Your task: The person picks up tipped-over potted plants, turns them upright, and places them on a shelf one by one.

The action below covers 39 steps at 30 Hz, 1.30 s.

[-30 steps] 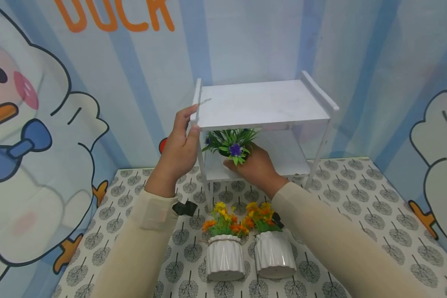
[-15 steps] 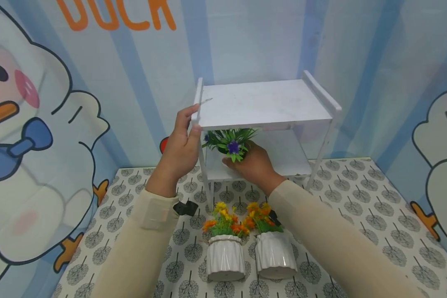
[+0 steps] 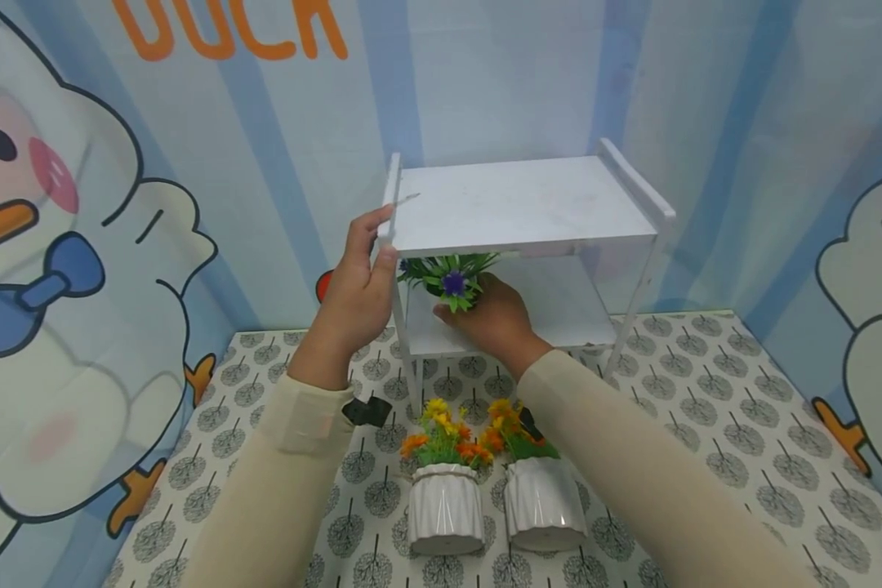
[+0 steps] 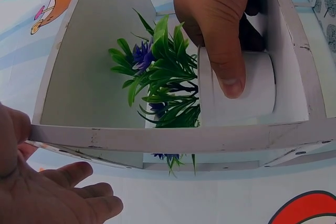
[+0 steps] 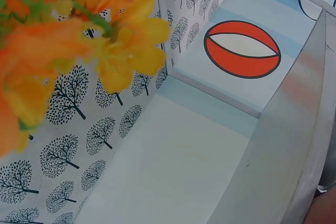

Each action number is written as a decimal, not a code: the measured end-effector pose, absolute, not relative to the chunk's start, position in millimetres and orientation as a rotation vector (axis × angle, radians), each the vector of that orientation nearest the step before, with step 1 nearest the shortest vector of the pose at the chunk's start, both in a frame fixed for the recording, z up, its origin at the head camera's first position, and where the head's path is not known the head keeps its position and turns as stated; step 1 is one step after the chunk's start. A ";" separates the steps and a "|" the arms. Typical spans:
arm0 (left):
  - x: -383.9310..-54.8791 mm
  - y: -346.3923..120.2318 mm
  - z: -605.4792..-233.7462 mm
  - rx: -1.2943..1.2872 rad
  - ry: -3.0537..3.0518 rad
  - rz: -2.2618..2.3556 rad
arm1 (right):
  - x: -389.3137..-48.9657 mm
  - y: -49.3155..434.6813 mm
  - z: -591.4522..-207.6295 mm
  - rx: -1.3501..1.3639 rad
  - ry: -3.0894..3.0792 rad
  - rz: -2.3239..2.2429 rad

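Observation:
A white two-tier shelf [image 3: 518, 204] stands at the back of the table. My left hand [image 3: 353, 298] holds its upper left side edge, thumb toward the front; the left wrist view shows some fingers stretched along the outside. Inside, below the top board, my right hand [image 3: 494, 322] grips a potted plant [image 3: 452, 282] with green leaves and purple flowers. In the left wrist view, its white pot [image 4: 257, 87] has the right thumb against its side. The top board hides part of the leaves. Whether the pot touches the lower board, I cannot tell.
Two white ribbed pots, a left one [image 3: 444, 510] and a right one [image 3: 544, 506], stand in front of the shelf with orange and yellow flowers. A tree-print cloth [image 3: 706, 433] covers the table. Behind the shelf rises a striped wall [image 3: 485, 90].
My right hand has shifted the potted plant slightly left and deeper into the shelf. The left hand keeps its hold on the shelf's side.

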<state>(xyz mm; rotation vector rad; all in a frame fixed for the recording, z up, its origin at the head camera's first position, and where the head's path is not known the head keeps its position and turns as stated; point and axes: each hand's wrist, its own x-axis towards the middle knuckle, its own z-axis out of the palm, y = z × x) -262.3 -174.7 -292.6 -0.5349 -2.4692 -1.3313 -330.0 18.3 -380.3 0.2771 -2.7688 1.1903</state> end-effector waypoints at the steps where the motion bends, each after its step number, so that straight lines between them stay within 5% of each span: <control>1: -262.1 -174.7 -292.5 -0.537 -2.467 -1.332 | -330.5 17.6 -380.2 0.265 -2.777 1.183; 25: -261.9 -175.3 -292.5 -0.548 -2.461 -1.323 | -336.0 9.5 -380.9 0.163 -2.856 1.087; 39: -260.5 -175.4 -292.0 -0.510 -2.491 -1.326 | -313.5 21.9 -383.1 0.195 -2.707 1.437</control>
